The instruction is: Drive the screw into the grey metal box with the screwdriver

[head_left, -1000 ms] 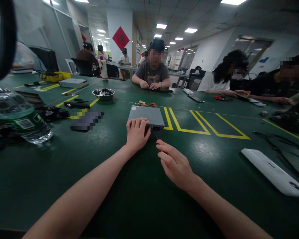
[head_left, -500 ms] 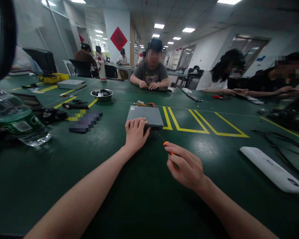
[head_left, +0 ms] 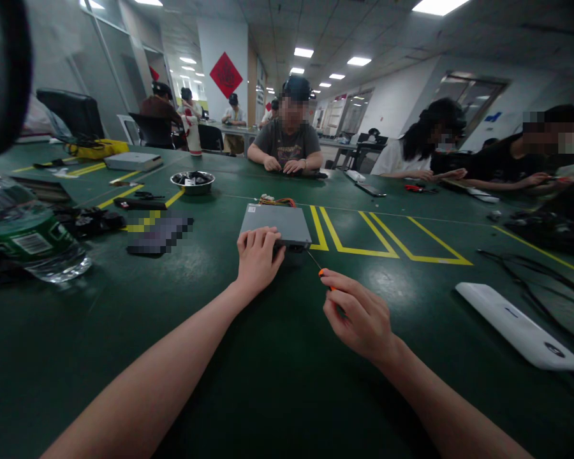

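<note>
A grey metal power supply unit [head_left: 280, 220] lies on the green table, with a bundle of coloured wires [head_left: 277, 201] coming out of its far side. My left hand [head_left: 259, 258] grips its near left edge, fingers on the top face and thumb at the front. Between the fingers of my right hand [head_left: 358, 312] is a screwdriver [head_left: 322, 273] with an orange and black handle. Its thin shaft points up and left, and the tip is at the near right corner of the unit; whether it touches a screw I cannot make out.
A metal bowl [head_left: 192, 183] with dark parts stands beyond to the left, near a pixelated dark phone-like object [head_left: 157, 233]. A water bottle [head_left: 33, 236] is at the left. On the right lie a white elongated device [head_left: 519, 325] and black cables [head_left: 530, 274]. A person [head_left: 287, 140] sits opposite.
The screwdriver tip has shifted right along the unit's front side, towards its near right corner, with my right hand moving slightly. My left hand keeps its grip on the unit.
</note>
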Demonstrator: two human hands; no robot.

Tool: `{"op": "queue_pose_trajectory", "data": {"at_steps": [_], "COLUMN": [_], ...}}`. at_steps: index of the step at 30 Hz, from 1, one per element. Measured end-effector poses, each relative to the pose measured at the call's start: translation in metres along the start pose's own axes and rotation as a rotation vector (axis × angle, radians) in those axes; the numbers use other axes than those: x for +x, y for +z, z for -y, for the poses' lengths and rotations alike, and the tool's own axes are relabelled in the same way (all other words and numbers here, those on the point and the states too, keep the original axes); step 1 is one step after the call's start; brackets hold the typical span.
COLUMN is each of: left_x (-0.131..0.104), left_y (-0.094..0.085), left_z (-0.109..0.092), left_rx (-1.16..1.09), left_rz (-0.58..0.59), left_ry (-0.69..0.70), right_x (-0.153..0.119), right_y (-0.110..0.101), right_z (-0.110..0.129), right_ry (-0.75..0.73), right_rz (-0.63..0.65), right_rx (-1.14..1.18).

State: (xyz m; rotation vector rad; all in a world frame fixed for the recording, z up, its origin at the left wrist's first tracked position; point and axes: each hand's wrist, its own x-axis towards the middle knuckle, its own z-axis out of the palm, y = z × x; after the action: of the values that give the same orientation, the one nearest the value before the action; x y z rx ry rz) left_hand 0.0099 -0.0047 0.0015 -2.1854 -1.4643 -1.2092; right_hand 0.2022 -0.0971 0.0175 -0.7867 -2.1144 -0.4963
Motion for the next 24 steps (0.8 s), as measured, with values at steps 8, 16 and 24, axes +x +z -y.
{"op": "queue_pose_trajectory", "data": {"at_steps": [8, 16, 24], "left_x": [0.000, 0.000, 0.000], "left_y": [0.000, 0.002, 0.000], "left_z": [-0.001, 0.000, -0.001], "left_rx": [0.002, 0.017, 0.011], "left_rz": [-0.001, -0.008, 0.001], "left_ry": [-0.005, 0.003, -0.002], "right_x": [0.006, 0.005, 0.006], "right_y": [-0.002, -0.006, -0.005], "right_z": [0.010, 0.016, 0.017], "right_ry": [-0.062, 0.052, 0.024], "right_rz": [0.158, 0.070, 0.141], "right_rx": [-0.068, -0.343, -0.213]}}
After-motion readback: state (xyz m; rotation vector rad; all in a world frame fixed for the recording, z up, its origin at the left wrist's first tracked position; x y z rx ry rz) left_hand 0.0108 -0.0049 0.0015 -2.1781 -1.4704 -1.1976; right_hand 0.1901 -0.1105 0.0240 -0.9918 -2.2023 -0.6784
